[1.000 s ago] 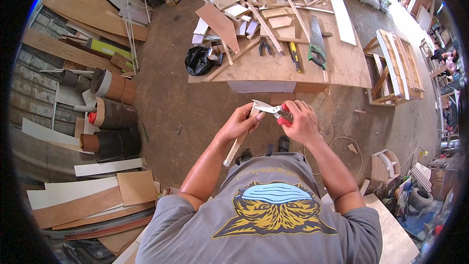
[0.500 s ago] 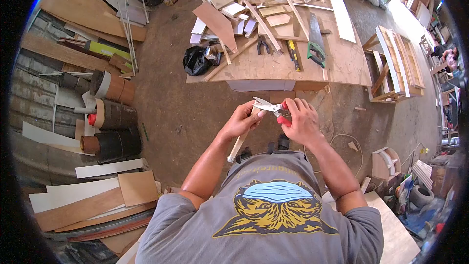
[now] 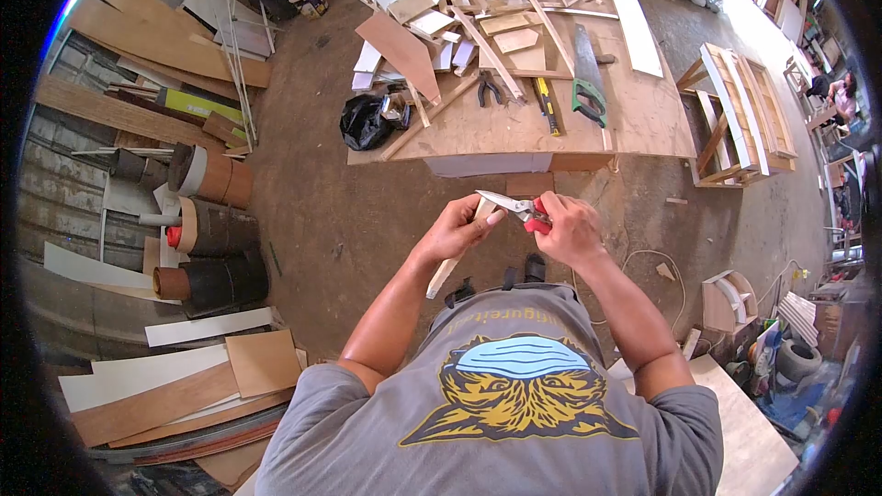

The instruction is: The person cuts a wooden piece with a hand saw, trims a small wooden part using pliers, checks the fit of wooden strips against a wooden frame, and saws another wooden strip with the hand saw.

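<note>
My left hand (image 3: 457, 231) is closed around a narrow wooden strip (image 3: 445, 275), whose lower end slants down toward my body. Red-handled snips (image 3: 513, 206) are in my right hand (image 3: 569, 229), fingers wrapped round the grips. The blades look closed, and their tip lies at the strip's upper end, beside my left fingers. Whether anything is between the blades is too small to tell.
Ahead stands a low wooden table (image 3: 657, 129) with a scrap pile, pliers (image 3: 489, 89), a yellow cutter (image 3: 547, 107), a green-handled saw (image 3: 588, 101) and a black bag (image 3: 365, 123). A wooden frame (image 3: 740, 119) is at right; a person (image 3: 841, 97) sits beyond.
The snips' blades have gone from open to closed at the strip's upper end. My right fingers have drawn the red handles together. The view has shifted slightly.
</note>
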